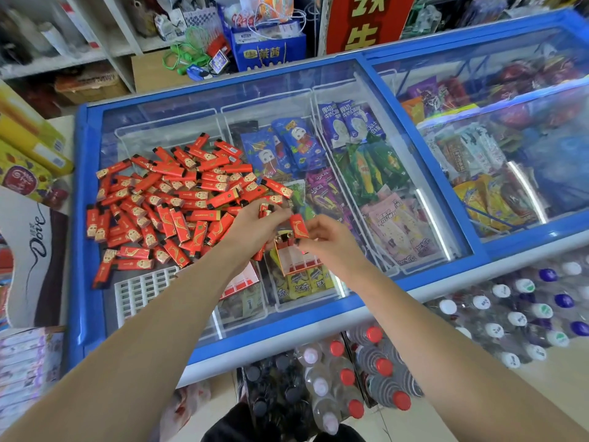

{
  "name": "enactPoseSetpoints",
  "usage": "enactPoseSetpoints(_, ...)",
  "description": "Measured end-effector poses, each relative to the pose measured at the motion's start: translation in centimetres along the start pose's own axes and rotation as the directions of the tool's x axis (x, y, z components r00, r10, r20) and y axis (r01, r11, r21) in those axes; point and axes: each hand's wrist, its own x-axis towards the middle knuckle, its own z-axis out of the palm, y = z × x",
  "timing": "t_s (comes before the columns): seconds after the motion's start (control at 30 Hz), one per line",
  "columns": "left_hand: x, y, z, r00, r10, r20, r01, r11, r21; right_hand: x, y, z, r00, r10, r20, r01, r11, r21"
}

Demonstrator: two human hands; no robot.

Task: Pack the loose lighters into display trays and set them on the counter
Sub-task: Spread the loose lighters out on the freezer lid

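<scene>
Glass-topped blue chest freezer (83, 186) serves as the counter, ice-cream packets showing underneath. Left hand (251, 220) grips a few red-and-gold lighters (265, 209); right hand (325, 234) pinches one red lighter (298, 226) over a small red card display tray (294, 255) between both hands. Beyond the left hand sprawls the loose lighter heap (172, 199); under its forearm, a white plastic grid tray (140, 290).

Both bare forearms reach forward, converging. Left hand (255, 223) fingers curled, gripping. Right hand (325, 236) pinching with thumb and fingers, hands nearly touching.
</scene>
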Motion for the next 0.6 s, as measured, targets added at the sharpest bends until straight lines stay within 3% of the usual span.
enactPoseSetpoints(0.2,0.6,-1.8,0.2,0.995,-0.014,-0.102,0.056,0.905,0.422,0.0,2.0,-1.7,0.99,0.083,-0.118,-0.083,0.997,0.0)
enactPoseSetpoints(0.33,1.0,-2.9,0.8,0.988,0.018,-0.153,0.06,0.867,0.495,-0.1,2.5,-2.0,0.987,0.065,-0.147,-0.064,0.998,0.013)
enactPoseSetpoints(0.43,1.2,-3.2,1.1,0.985,0.022,-0.168,0.071,0.847,0.526,0.2,3.2,-2.1,0.985,-0.101,-0.142,0.068,0.972,-0.225)
enactPoseSetpoints(0.5,1.3,-3.3,1.3,0.985,0.011,-0.171,0.081,0.848,0.523,0.8,3.8,-2.0,0.972,-0.205,-0.115,0.137,0.891,-0.433)
enactPoseSetpoints(0.6,1.6,-3.3,1.2,0.987,-0.025,-0.159,0.102,0.86,0.5,1.6,4.5,-1.7,0.935,-0.351,-0.05,0.258,0.77,-0.583)
